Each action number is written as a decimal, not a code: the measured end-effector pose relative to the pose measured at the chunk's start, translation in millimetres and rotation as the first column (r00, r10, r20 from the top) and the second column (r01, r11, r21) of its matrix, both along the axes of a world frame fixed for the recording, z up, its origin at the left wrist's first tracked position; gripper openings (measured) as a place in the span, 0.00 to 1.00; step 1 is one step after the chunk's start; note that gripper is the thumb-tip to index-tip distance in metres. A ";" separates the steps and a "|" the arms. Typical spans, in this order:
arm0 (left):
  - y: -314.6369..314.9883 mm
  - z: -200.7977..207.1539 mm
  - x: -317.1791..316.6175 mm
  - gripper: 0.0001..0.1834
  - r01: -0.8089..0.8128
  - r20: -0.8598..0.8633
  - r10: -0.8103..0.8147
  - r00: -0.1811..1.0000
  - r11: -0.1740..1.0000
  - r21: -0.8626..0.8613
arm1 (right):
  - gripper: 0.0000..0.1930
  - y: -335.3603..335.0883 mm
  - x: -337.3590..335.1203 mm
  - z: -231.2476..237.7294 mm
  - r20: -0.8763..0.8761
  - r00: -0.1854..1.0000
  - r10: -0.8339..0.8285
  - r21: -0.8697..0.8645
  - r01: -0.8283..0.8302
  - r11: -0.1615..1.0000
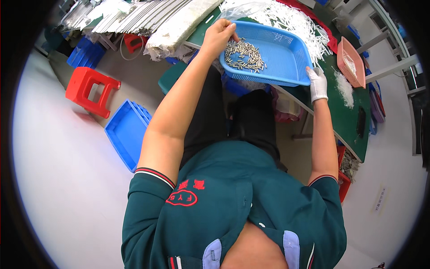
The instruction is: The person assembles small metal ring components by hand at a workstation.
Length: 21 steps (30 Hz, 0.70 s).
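Note:
A shallow blue plastic basket (286,54) with mesh walls is held up in front of me, slightly tilted, over the near edge of the green table. Many small, shiny metal pins (244,56) lie heaped at its left end. My bare left hand (219,38) is closed over the basket's left rim, its fingertips reaching inside near the pins. At the right near corner, my right hand (318,83), in a white glove with bare fingertips, grips the rim with the thumb on top; its other fingers are partly hidden.
White slender pieces (286,18) are spread behind the basket on the green table (354,123). A pink basket (350,62) stands at the right. Long metal rods (143,18) lie at the far left. On the floor are a red stool (92,89) and a blue tray (127,132).

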<state>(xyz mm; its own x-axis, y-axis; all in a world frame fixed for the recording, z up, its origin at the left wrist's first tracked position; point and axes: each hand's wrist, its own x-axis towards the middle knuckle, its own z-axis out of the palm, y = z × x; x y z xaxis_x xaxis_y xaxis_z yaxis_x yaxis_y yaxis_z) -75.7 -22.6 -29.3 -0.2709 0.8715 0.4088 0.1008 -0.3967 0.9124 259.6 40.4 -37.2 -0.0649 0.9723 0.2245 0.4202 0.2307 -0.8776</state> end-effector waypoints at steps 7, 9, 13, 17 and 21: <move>-4.5 3.1 1.8 0.09 0.012 0.039 -0.012 0.999 1.000 0.002 | 0.17 10.4 6.5 -6.7 0.052 0.999 -0.006 0.044 0.003 0.999; -9.0 1.4 -1.5 0.09 0.025 0.066 -0.026 0.998 1.000 0.009 | 0.17 6.3 2.5 -3.6 0.044 0.999 0.005 0.038 -0.007 0.999; -17.3 1.4 -3.8 0.10 0.052 0.115 -0.054 0.992 0.998 0.017 | 0.18 10.3 6.9 -11.9 0.088 0.996 -0.019 0.108 0.009 0.994; -40.4 1.2 0.8 0.11 0.085 0.172 -0.084 0.981 0.996 0.004 | 0.18 -11.1 9.0 -13.7 0.124 0.991 -0.040 0.135 0.023 0.991; -74.6 -0.6 -2.4 0.10 0.049 0.209 -0.041 0.977 0.998 -0.035 | 0.13 -67.3 -3.6 -3.3 0.025 1.000 -0.009 0.122 0.006 0.992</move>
